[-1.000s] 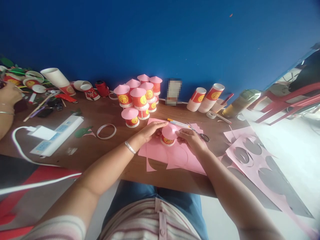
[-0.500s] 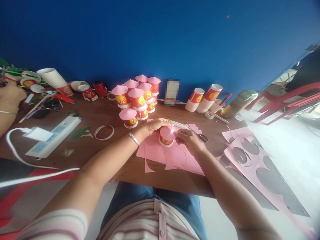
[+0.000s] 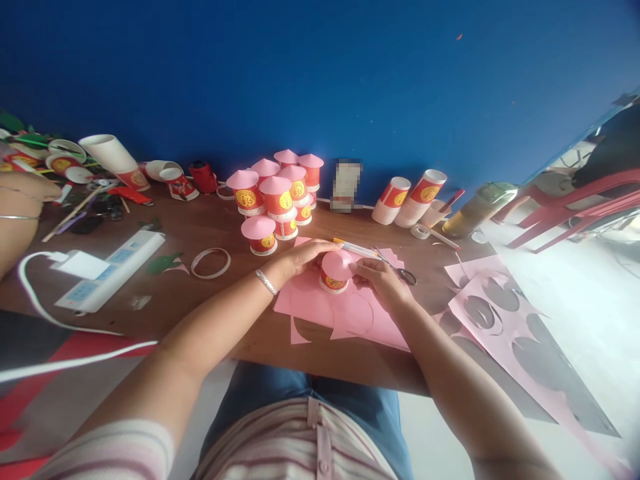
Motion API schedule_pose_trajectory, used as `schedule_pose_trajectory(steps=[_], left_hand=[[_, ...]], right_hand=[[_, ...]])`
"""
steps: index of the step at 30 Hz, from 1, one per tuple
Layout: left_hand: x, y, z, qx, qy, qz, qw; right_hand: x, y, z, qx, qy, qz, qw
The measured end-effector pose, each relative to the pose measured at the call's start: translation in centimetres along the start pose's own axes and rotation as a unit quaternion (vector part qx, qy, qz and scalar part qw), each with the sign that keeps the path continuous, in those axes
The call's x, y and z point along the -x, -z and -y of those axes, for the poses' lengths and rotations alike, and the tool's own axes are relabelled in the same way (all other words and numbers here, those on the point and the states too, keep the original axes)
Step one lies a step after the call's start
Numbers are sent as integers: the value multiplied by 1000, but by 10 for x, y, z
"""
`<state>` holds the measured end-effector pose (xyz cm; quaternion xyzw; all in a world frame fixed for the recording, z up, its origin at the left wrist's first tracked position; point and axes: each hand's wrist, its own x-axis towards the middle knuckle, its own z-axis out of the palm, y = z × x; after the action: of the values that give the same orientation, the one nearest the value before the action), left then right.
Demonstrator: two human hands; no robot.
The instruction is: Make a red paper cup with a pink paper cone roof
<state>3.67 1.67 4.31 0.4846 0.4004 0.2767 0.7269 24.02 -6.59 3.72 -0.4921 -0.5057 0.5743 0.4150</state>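
Note:
A small red paper cup (image 3: pixel 333 283) with a gold print stands on pink paper sheets (image 3: pixel 305 303), topped by a pink paper cone (image 3: pixel 338 264). From the left and behind, my left hand (image 3: pixel 314 252) curls round the cone and the cup; some of its fingers are hidden behind them. The thumb and forefinger of my right hand (image 3: pixel 376 275) pinch the cone's right edge. Just behind the hands lie a white and orange pen-like stick (image 3: pixel 357 250) and a pair of scissors (image 3: pixel 406 273).
Several cone-topped red cups (image 3: pixel 275 193) are stacked behind on the left. Bare cups (image 3: pixel 393 200), a bottle (image 3: pixel 477 208) and a tape roll (image 3: pixel 421 231) stand right. Cut pink scraps (image 3: pixel 500 313) hang over the table's right edge. A power strip (image 3: pixel 113 270) and another person's arm (image 3: pixel 20 217) are left.
The view has shifted slightly. Both hands stay at the cone and cup with almost the same hold. At the far left, the other person's hand has moved a little.

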Motion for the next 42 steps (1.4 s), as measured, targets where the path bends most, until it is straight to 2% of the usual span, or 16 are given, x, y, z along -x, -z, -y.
schedule_pose_trajectory(steps=[9, 22, 30, 38, 42], left_hand=[[1, 7, 11, 6, 9, 26, 1000], [9, 3, 9, 23, -13, 43, 999], [2, 6, 18, 18, -37, 38, 998], [4, 5, 16, 20, -35, 46, 998], [6, 4, 15, 17, -33, 47, 998]], right_hand=[[-1, 0, -4, -5, -1, -3, 1000], [-1, -1, -3, -12, -13, -14, 1000], [-7, -9, -8, -48, -9, -88, 995], [-9, -5, -11, -28, -31, -62, 997], [-8, -5, -10, -18, -19, -66, 997]])
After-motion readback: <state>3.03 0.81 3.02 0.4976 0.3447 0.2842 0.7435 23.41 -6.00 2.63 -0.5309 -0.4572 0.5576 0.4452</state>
